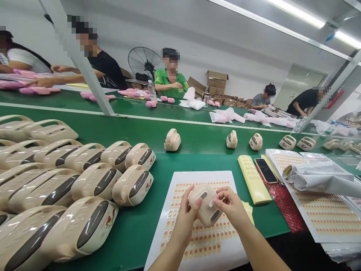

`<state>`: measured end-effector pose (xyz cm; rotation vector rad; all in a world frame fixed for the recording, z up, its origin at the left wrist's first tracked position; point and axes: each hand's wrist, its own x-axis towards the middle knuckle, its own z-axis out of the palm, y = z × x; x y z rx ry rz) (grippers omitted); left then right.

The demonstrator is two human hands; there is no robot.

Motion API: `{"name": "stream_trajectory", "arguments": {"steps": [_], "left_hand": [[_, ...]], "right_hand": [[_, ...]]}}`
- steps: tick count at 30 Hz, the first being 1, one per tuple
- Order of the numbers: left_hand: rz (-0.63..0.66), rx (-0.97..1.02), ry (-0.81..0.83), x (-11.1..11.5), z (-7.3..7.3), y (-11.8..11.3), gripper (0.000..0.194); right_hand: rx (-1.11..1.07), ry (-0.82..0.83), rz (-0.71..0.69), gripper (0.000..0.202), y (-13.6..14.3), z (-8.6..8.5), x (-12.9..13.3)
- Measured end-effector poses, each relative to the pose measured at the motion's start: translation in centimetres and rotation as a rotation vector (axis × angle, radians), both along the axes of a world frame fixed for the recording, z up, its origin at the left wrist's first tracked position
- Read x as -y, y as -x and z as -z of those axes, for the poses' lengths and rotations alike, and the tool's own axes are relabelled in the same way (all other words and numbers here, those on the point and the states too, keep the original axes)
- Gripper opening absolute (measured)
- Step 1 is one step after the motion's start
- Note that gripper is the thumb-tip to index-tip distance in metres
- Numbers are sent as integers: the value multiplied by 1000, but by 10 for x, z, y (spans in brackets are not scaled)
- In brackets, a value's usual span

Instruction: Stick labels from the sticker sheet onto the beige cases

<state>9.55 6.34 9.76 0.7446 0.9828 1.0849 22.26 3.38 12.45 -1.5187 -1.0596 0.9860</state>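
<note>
My left hand [187, 210] is closed round a cream plastic device [207, 210], a rounded block with two dark grey elongated strips on the face turned to me. At its right side, my right hand [229, 205] pinches a small whitish sticker [211, 203] against or just above that face; I cannot tell whether it touches. Beneath both hands lies a white sheet of stickers [180, 178] with rows of small orange-and-yellow ovals. To the left stand several cream devices [134, 184] of the same kind, with carry handles, dark windows and red printed motifs.
Further cream devices [172, 140] are spaced along the green belt [197, 139] ahead. On the right lie a yellow pad [254, 180], a phone [265, 170], red bubble wrap [287, 207] and stacked sticker sheets [324, 214]. Co-workers sit across the line, among pink items [135, 92]. A metal post [81, 60] rises at left.
</note>
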Motion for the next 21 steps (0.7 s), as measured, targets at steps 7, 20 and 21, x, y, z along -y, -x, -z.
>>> {"name": "stream_trajectory", "arguments": {"steps": [7, 20, 21], "left_hand": [[18, 34, 23, -2, 4, 3, 61], [125, 536, 339, -23, 23, 36, 39], [163, 589, 332, -26, 31, 42, 42]], "right_hand": [[353, -343, 99, 10, 15, 14, 6], [466, 62, 701, 29, -177, 41, -5], [495, 116, 708, 26, -186, 47, -5]]}}
